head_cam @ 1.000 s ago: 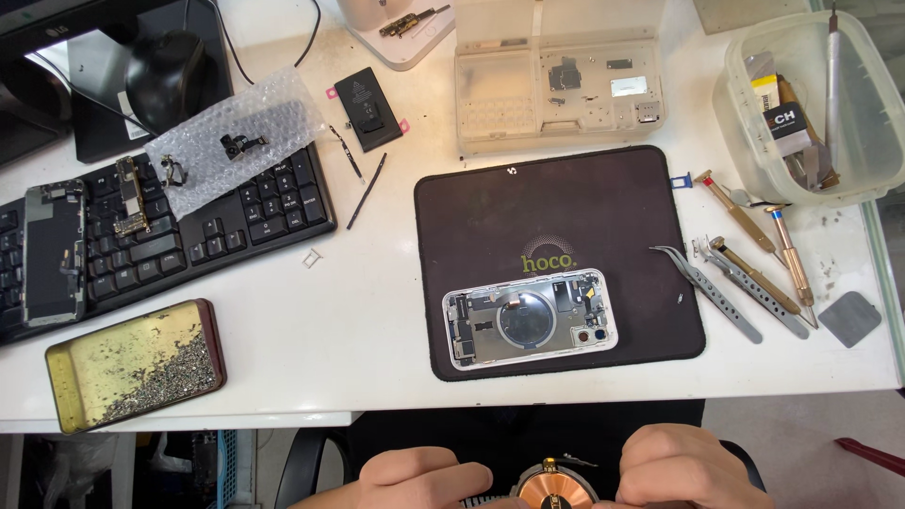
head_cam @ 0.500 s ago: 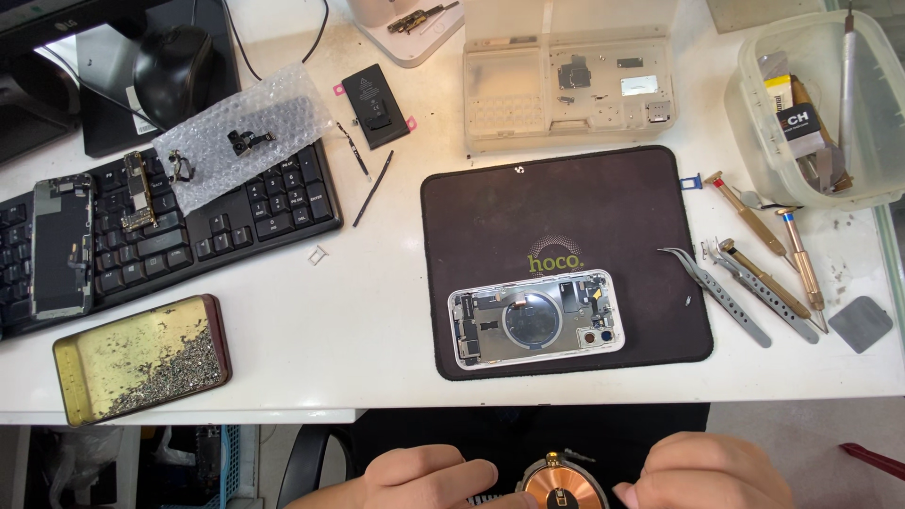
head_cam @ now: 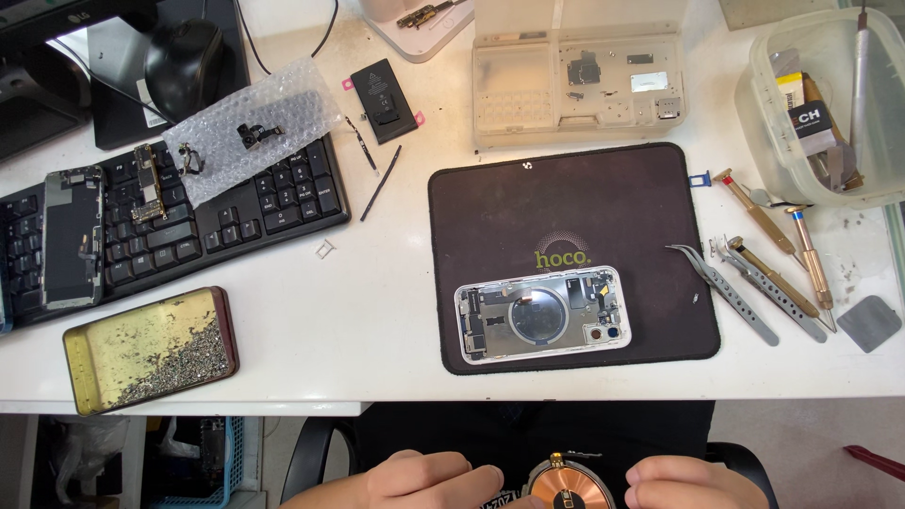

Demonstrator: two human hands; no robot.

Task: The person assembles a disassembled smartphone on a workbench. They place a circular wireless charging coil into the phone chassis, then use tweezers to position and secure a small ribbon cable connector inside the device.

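White table [head_cam: 377,311] edge, hands [head_cam: 429,481] below, copper coil [head_cam: 568,484]

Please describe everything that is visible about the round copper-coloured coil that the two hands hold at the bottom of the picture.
The round coil is a flat disc of tightly wound copper-coloured wire with a dark ring around it and a small tab at its top edge. It looks thin and metallic. It lies flat, facing up, below the table edge, over the person's lap. The left hand and the right hand hold it at its sides. Its lower part is cut off by the frame.
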